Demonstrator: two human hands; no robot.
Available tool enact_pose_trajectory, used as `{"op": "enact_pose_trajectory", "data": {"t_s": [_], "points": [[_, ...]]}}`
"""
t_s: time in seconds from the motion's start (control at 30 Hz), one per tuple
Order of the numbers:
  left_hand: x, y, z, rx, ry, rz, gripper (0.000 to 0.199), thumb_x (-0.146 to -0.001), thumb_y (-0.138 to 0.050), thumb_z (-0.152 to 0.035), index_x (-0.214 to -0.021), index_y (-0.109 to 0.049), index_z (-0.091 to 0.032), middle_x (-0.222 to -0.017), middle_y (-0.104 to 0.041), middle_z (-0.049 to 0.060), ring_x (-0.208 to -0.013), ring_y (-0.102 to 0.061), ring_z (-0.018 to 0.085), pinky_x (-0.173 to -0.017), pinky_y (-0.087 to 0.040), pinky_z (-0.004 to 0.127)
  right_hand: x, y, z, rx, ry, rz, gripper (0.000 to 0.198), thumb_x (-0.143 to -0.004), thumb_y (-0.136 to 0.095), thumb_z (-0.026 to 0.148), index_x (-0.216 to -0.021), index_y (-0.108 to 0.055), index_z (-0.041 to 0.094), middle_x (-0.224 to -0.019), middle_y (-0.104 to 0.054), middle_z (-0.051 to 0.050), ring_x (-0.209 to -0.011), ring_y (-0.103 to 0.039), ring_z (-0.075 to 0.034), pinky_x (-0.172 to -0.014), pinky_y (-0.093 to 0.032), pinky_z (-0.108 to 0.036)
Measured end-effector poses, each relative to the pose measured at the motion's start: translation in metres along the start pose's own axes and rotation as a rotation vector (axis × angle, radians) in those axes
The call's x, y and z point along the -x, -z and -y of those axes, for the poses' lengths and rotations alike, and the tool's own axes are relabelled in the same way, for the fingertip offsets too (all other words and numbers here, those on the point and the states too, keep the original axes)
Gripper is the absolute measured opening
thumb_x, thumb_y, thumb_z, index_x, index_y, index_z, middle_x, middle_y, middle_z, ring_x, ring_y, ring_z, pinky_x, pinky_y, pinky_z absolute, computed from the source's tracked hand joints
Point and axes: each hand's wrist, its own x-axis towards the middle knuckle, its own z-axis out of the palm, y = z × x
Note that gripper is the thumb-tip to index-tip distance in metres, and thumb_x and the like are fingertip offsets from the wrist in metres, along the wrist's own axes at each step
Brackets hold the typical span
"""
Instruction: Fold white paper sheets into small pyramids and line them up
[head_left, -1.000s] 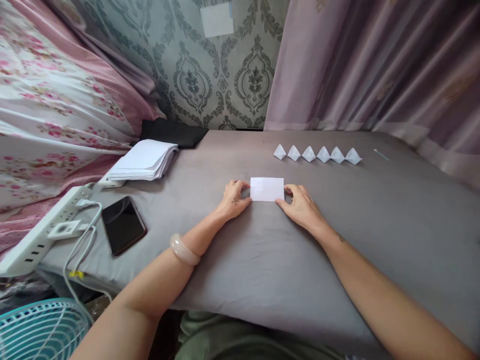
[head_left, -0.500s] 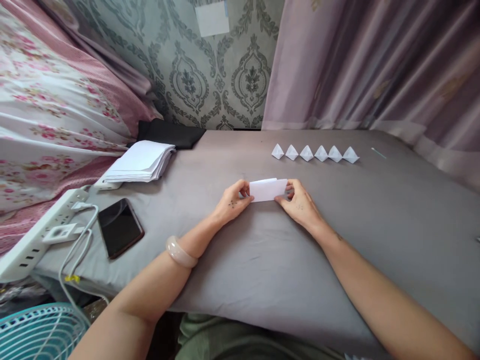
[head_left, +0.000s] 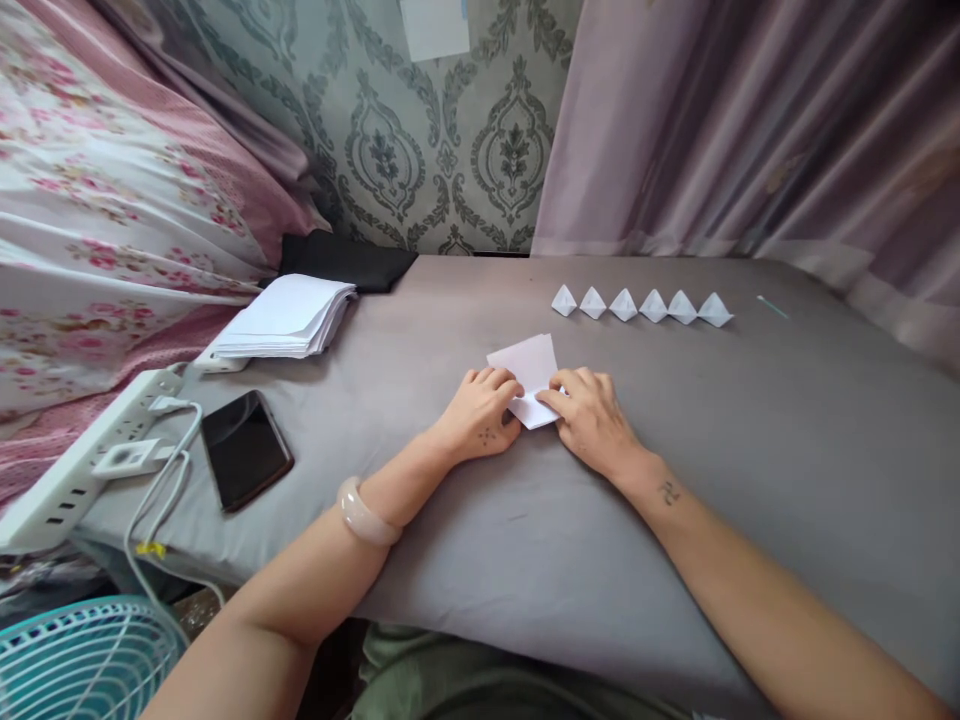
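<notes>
A small white sheet of paper (head_left: pixel 529 362), creased and partly opened, is held over the grey tabletop in front of me. My left hand (head_left: pixel 484 412) grips its left side, fingers curled over the edge and thumb below. From the other side, my right hand (head_left: pixel 596 415) pinches the paper's right part, with fingertips near the central crease. The lower flap of the paper points toward me between the hands. Farther back, several folded white paper pieces (head_left: pixel 623 306) with pointed tops stand in a row.
A stack of white paper (head_left: pixel 289 318) lies at the back left beside a black folded item (head_left: pixel 345 262). Nearer are a dark phone (head_left: pixel 246 450), a white power strip (head_left: pixel 90 460) with cables, and a fan (head_left: pixel 90 655) below the table edge. A thin stick (head_left: pixel 772 307) lies at right.
The paper has gone from a flat folded strip to a partly opened, turned shape. Both hands have shifted slightly toward me, fingers now over the paper. The view has shifted a little.
</notes>
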Motion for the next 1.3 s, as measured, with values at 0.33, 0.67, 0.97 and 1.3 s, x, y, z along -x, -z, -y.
{"op": "enact_pose_trajectory", "data": {"t_s": [0.33, 0.67, 0.97, 1.3], "points": [[0.000, 0.006, 0.015, 0.334, 0.173, 0.055, 0.009, -0.080, -0.066, -0.025, -0.084, -0.067, -0.018, -0.096, -0.065, 0.008, -0.094, -0.060, 0.022, -0.089, -0.048, 0.036, 0.005, 0.011, 0.008, -0.109, -0.196, 0.133, 0.025, -0.091, -0.049, 0.034, -0.088, -0.071, 0.021, -0.104, -0.067, -0.005, -0.090, -0.056, -0.021, -0.077, -0.038, -0.033], [-0.002, 0.001, 0.015, 0.453, 0.352, 0.003, 0.011, -0.083, -0.059, -0.019, -0.078, -0.068, -0.016, -0.096, -0.064, 0.009, -0.090, -0.061, 0.020, -0.086, -0.050, 0.035, 0.000, -0.002, 0.008, -0.161, -0.489, 0.055, 0.032, -0.094, -0.042, 0.035, -0.076, -0.063, 0.019, -0.100, -0.065, -0.008, -0.095, -0.056, -0.023, -0.075, -0.041, -0.034], [-0.007, -0.004, 0.010, 0.433, 0.471, -0.021, 0.010, -0.081, -0.062, -0.021, -0.077, -0.067, -0.014, -0.093, -0.062, 0.009, -0.088, -0.059, 0.018, -0.088, -0.048, 0.035, -0.005, -0.009, 0.010, -0.093, -0.582, 0.053, 0.024, -0.088, -0.047, 0.034, -0.073, -0.056, 0.019, -0.095, -0.057, -0.010, -0.094, -0.054, -0.026, -0.079, -0.043, -0.037], [-0.012, -0.006, 0.009, 0.423, 0.542, 0.023, 0.012, -0.080, -0.064, -0.025, -0.076, -0.067, -0.015, -0.094, -0.059, 0.009, -0.090, -0.057, 0.020, -0.087, -0.046, 0.036, -0.005, -0.011, 0.006, -0.136, -0.569, 0.043, 0.021, -0.084, -0.051, 0.034, -0.070, -0.054, 0.019, -0.095, -0.055, -0.009, -0.093, -0.054, -0.025, -0.081, -0.044, -0.036]]}}
